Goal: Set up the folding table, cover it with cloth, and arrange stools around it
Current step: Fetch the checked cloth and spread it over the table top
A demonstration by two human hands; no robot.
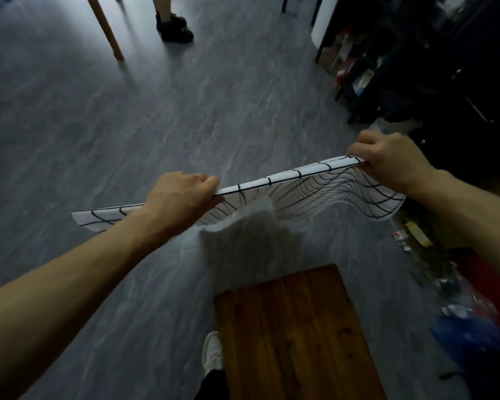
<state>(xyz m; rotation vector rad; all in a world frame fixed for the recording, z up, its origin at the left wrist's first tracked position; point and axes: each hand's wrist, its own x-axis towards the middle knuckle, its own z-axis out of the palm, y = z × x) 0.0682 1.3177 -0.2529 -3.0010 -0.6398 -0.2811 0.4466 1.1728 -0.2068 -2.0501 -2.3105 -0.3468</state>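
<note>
A white cloth [315, 194] with a black grid pattern is stretched in the air in front of me, its top edge held between both hands. My left hand [182, 197] grips that edge near the left, my right hand [393, 160] pinches it at the right corner. The cloth sags and billows below the edge, showing a plain grey-white underside. Under and nearer to me stands the brown wooden folding table [295, 333], its top bare. The cloth hangs beyond the table's far edge. No stools are recognisable in view.
Grey floor [127, 125] spreads ahead and left. A wooden furniture leg [106, 27] and another person's dark shoes [173, 26] are at the top. Dark shelving [401, 67] with clutter lines the right; small items and a blue bag [474, 339] lie beside the table. My white shoe [212, 353] is left of the table.
</note>
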